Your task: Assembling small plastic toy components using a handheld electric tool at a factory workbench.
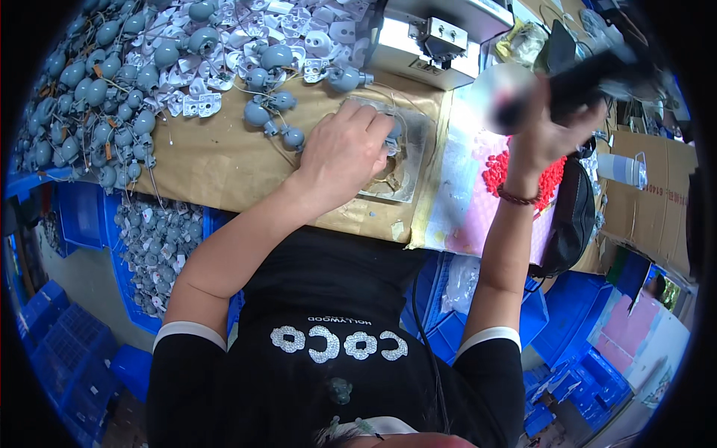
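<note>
Head view: grey bulbs (95, 92) left; right hand (539, 131) overlapping red pieces (494, 173).

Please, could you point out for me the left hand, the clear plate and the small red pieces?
Left hand (340, 145): head view, on the back of the hand.
Clear plate (420, 153): head view, on its right margin.
Small red pieces (551, 178): head view, on the pile's right part.
</note>
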